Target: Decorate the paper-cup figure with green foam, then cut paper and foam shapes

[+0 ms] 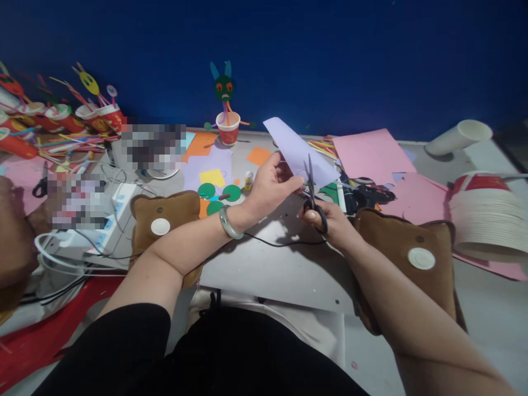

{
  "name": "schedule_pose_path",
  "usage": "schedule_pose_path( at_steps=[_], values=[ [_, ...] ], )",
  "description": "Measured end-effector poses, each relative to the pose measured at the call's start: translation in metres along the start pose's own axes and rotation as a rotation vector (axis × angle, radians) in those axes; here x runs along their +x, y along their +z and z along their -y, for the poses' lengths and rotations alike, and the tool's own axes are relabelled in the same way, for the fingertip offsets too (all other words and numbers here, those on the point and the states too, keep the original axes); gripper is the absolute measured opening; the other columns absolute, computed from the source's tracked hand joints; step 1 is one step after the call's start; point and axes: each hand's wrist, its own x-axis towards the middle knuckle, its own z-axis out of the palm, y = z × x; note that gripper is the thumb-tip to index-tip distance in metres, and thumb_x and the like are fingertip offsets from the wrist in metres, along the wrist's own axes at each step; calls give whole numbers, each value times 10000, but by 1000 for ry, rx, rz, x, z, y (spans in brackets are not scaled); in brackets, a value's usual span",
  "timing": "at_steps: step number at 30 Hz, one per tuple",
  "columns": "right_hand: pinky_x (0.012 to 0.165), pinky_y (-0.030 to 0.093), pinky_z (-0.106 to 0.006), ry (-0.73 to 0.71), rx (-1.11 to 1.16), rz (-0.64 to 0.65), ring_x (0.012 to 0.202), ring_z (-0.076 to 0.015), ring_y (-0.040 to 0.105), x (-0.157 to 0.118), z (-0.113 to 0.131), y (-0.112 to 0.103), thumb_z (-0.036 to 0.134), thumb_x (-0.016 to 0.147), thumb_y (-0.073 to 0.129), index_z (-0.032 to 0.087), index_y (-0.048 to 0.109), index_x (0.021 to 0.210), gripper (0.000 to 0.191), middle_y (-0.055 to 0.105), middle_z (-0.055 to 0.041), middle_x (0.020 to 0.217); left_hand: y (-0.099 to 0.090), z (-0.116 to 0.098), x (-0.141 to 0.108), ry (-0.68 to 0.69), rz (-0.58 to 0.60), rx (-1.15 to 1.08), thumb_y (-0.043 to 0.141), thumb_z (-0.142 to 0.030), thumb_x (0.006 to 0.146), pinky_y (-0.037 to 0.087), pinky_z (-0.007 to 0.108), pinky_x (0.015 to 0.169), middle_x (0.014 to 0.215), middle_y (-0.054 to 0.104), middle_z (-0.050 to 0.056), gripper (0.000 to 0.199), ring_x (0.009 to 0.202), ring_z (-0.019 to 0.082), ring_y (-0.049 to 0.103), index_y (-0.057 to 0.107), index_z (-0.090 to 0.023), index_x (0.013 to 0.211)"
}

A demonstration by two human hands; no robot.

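Two grips: my left hand [271, 188] pinches purple paper [299, 151] aloft, seemingly to steady it by the scissors [312, 194] my right hand [335, 224] clasps.

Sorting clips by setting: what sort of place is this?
Probably a craft workspace: scissors, a held lilac sheet and a green-faced figure in a red cup suggest it.

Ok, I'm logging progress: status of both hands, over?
Left hand holding lilac paper sheet. Right hand gripping black-handled metal scissors, blades overlapping sheet in view. Thin black cable crosses grey tabletop below.
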Motion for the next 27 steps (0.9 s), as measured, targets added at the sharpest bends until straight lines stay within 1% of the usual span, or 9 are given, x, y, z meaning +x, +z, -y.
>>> schedule_pose_path(
  at_steps=[3, 8, 13, 16, 20, 27],
  values=[
    [564, 258, -310, 3, 14, -5, 576, -130, 359, 0, 0, 0, 945, 659, 681, 229, 420, 632, 763, 379, 31, 574, -1, 1, 1, 5, 11, -3, 846, -353, 815, 626, 338, 807, 900, 701, 6, 426, 810, 159, 720, 554, -209, 1090],
    [563, 271, -314, -1, -7, -5, 576, -134, 373, 0, 1, 0, 928, 679, 683, 229, 428, 623, 746, 386, 29, 570, -1, 2, 1, 5, 16, -5, 846, -378, 820, 632, 332, 819, 893, 710, 0, 448, 813, 156, 725, 558, -221, 1125],
    [563, 277, -312, 12, -8, -1, 581, -136, 374, -1, 4, -1, 925, 675, 692, 225, 444, 625, 745, 393, 24, 578, 0, -1, 0, -6, 3, -11, 843, -318, 819, 634, 303, 783, 899, 723, 6, 409, 799, 147, 724, 570, -222, 1108],
    [556, 271, -310, 8, -4, 1, 577, -133, 364, -1, 4, -1, 947, 650, 691, 222, 449, 617, 765, 396, 23, 569, 0, -4, -1, -8, -14, 6, 836, -282, 823, 624, 269, 758, 874, 719, -5, 381, 761, 125, 707, 575, -220, 1092],
    [548, 268, -306, 2, -7, -3, 564, -127, 360, 0, 4, 0, 944, 667, 680, 223, 440, 613, 762, 386, 28, 558, 1, -6, -1, -10, -22, 13, 820, -251, 828, 607, 239, 732, 831, 696, -20, 354, 715, 102, 680, 574, -211, 1081],
    [553, 271, -315, -3, -18, -10, 561, -128, 364, 0, 4, 0, 941, 667, 679, 229, 433, 606, 756, 378, 28, 566, 2, -6, 0, 0, -28, -4, 826, -235, 816, 592, 229, 704, 789, 647, -48, 382, 680, 86, 649, 554, -225, 1084]
  ],
)
